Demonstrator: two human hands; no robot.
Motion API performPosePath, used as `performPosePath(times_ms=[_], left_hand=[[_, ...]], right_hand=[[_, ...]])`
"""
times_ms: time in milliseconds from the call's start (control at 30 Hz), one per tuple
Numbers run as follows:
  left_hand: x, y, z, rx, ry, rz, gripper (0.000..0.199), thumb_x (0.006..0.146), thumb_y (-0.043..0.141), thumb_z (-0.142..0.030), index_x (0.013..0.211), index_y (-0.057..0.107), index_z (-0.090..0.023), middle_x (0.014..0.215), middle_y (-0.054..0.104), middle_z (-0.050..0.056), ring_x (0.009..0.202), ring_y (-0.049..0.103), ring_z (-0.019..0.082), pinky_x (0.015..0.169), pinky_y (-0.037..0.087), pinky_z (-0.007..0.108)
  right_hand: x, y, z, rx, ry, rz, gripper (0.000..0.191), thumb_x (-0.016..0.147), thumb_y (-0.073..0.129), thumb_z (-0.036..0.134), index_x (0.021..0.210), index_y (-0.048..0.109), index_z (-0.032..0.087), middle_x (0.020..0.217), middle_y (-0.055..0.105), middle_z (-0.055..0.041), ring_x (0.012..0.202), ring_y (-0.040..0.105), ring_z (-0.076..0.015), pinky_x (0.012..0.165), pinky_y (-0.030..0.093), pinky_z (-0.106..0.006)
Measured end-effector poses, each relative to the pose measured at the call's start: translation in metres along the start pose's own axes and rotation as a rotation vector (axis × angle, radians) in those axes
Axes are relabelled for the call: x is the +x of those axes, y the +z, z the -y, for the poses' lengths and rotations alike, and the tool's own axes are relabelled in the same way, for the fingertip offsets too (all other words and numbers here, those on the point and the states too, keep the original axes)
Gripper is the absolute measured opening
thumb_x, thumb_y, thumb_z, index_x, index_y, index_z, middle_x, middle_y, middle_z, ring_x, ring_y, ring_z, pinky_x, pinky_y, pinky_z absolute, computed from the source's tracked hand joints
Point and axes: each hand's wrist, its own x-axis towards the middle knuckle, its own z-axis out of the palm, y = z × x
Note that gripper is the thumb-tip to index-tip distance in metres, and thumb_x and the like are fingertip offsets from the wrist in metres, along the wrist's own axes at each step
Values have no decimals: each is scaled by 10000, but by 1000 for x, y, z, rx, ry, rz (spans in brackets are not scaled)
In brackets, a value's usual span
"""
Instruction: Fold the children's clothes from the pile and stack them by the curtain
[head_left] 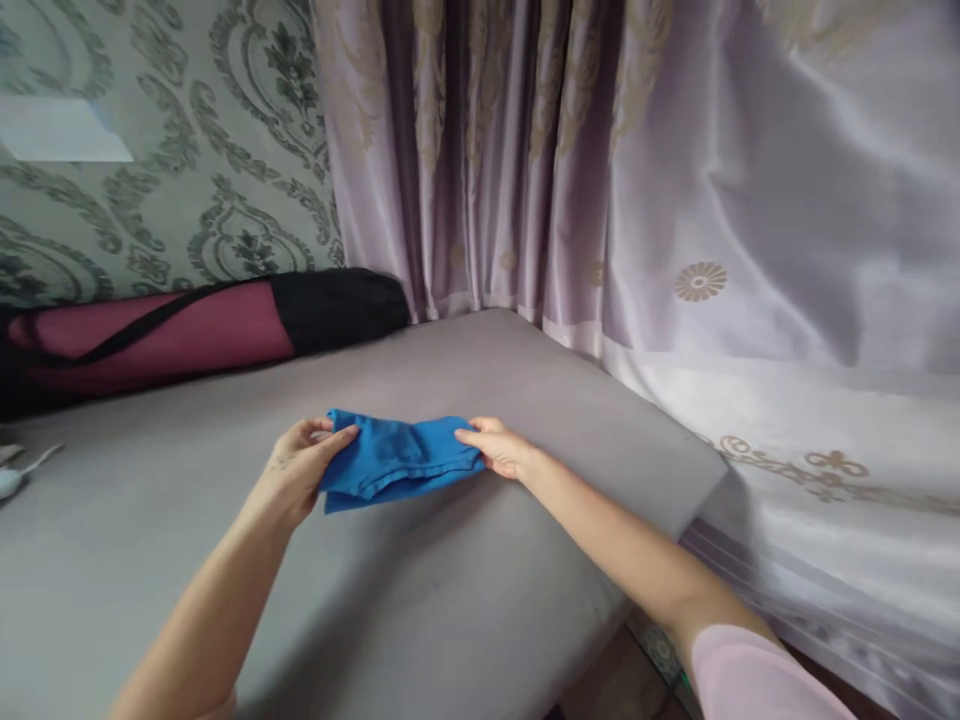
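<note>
- Two hands point(304, 460)
- One folded blue cloth point(405, 450)
- One long pink-and-black bag point(180, 330)
- One grey mattress point(225, 480)
- One pink sleeve point(757, 675)
- One patterned wall point(172, 200)

Matt blue cloth point(405, 450), softly creased, above a smooth, matt grey bed surface point(225, 480); at right, glossy, satin-like lilac curtains point(675, 200) fall in folds with dull gold patterning.

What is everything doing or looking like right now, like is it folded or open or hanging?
Blue cloth: folded in layers, held up at both ends
Left hand: closed on the cloth's left end
Right hand: closed on the cloth's right end
Curtain: hanging, gathered in folds
Pink and black long bag: lying on its side along the wall
Gray mattress: flat, covered
</note>
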Motion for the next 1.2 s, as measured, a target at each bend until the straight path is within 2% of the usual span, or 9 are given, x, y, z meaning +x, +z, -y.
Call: performPosePath(times_ms=[100, 233, 300, 400, 600, 800, 1033, 1100, 1200], left_hand=[[17, 50, 3, -138, -58, 85, 346, 761, 688, -153, 1065, 523, -166, 716, 653, 4, 527, 602, 103, 477, 460, 175], [39, 122, 23, -293, -6, 250, 587, 806, 580, -85, 1353, 397, -196, 990, 699, 66, 708, 665, 106, 612, 522, 198], [52, 153, 40, -324, 62, 307, 691, 794, 533, -56, 1428, 320, -232, 1101, 692, 81, 835, 689, 126, 710, 552, 237], [69, 182, 70, -241, 206, 313, 707, 759, 526, -53, 1423, 337, -203, 1067, 703, 90, 934, 694, 172, 856, 561, 352], [81, 186, 101, 83, 467, 238, 549, 793, 513, -97, 1333, 434, -163, 1140, 682, 131, 1063, 662, 210, 978, 508, 405], [75, 184, 95, 178, 480, 217, 552, 795, 506, -100, 1336, 431, -180, 1120, 690, 115, 1048, 666, 200, 926, 527, 360], [75, 188, 96, 215, 470, 211, 534, 803, 496, -128, 1330, 417, -159, 1106, 681, 123, 1019, 664, 201, 873, 534, 354], [75, 189, 95, 223, 466, 201, 529, 793, 508, -130, 1315, 429, -170, 1096, 681, 113, 1023, 663, 203, 876, 530, 352], [73, 189, 92, 223, 445, 201, 528, 788, 517, -130, 1308, 434, -170, 1106, 673, 115, 1011, 667, 206, 889, 525, 356]], right_hand=[[20, -49, 26, -143, -166, -188, 70, 762, 672, 136, 804, 628, 170, 671, 677, -2, 606, 642, -138, 636, 555, -275], [44, -110, 71, -253, -331, -371, 154, 763, 620, 125, 907, 637, 175, 822, 713, -4, 755, 665, -133, 808, 539, -291], [57, -132, 87, -306, -403, -430, 212, 777, 605, 141, 983, 636, 183, 970, 718, -16, 906, 664, -137, 909, 504, -299], [77, -157, 93, -388, -457, -494, 265, 786, 582, 145, 1041, 641, 187, 1100, 701, -40, 1082, 623, -161, 1007, 450, -337], [111, -190, 67, -508, -397, -498, 243, 737, 596, 76, 936, 693, 176, 1001, 731, -56, 1036, 658, -183, 1000, 466, -381], [132, -217, 85, -519, -422, -497, 305, 799, 615, 162, 1097, 676, 172, 1062, 741, -67, 938, 694, -159, 894, 533, -323], [151, -257, 116, -687, -415, -736, 422, 848, 557, 184, 1266, 600, 153, 1216, 682, -109, 1112, 638, -209, 984, 483, -360], [152, -259, 114, -789, -384, -791, 449, 832, 577, 169, 1280, 599, 155, 1255, 657, -129, 1199, 587, -254, 1058, 417, -413], [156, -244, 106, -935, -386, -802, 445, 890, 522, 199, 1331, 571, 155, 1344, 593, -154, 1302, 497, -281, 1131, 310, -437]])
